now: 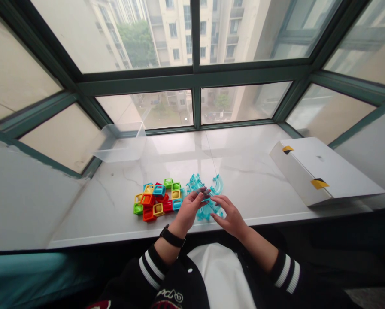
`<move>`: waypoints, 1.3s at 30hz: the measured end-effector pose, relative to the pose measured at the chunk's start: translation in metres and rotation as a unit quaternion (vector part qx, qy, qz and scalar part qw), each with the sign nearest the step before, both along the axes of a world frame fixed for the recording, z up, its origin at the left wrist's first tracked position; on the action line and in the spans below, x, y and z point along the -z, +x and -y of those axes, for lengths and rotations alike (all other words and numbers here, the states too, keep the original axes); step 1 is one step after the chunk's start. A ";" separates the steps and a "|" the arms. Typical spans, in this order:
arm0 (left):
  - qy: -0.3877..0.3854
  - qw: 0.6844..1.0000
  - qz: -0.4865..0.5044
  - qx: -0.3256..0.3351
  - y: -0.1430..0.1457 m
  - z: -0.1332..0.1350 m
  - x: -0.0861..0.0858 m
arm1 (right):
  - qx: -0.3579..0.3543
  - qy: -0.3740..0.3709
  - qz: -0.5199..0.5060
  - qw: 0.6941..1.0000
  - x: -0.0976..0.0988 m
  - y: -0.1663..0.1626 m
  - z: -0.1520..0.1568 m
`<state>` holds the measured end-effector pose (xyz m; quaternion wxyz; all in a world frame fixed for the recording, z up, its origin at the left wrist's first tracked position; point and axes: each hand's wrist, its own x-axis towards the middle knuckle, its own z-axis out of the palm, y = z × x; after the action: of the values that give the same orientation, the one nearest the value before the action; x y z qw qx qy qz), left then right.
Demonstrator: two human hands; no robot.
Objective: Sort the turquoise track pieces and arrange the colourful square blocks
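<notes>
My left hand (190, 209), with a dark watch band at its wrist, is closed around a small greyish piece (205, 192) whose kind I cannot make out. Just right of it, my right hand (228, 214) has its thumb and fingers apart, with nothing visible between them. Beneath and around both hands lie translucent blue plastic track pieces (208, 212), partly hidden by the fingers. A curved blue piece (218, 183) sits beyond my right hand. Left of my left hand is a heap of colourful hollow plastic blocks (158, 209) in red, orange, yellow, green and blue.
A clear plastic bin (124, 155) stands at the back left of the white marbled sill (250, 180). To the right rests a white box (327, 167) with yellow-and-black tape tabs. Green-framed windows (197, 77) enclose the sill.
</notes>
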<state>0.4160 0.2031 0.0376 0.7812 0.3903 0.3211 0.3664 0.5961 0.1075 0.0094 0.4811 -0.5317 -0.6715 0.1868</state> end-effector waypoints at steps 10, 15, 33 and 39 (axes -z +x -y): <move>0.001 1.000 -0.011 -0.026 -0.002 -0.001 -0.002 | 0.035 -0.035 0.025 0.998 0.001 0.005 0.002; -0.012 1.000 -0.013 -0.021 -0.003 -0.003 -0.003 | 0.074 -0.022 0.007 0.997 -0.001 0.011 0.001; -0.044 0.994 -0.061 -0.080 -0.071 -0.006 0.011 | 0.319 -0.034 0.014 0.947 0.029 0.125 0.015; -0.087 0.983 -0.094 -0.131 -0.097 -0.002 0.027 | 0.420 -0.057 0.002 0.906 0.059 0.172 0.003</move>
<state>0.3193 0.2056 0.0109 0.7236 0.3079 0.4724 0.3982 0.7686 0.1046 -0.0492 0.4822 -0.7916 -0.3752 0.0040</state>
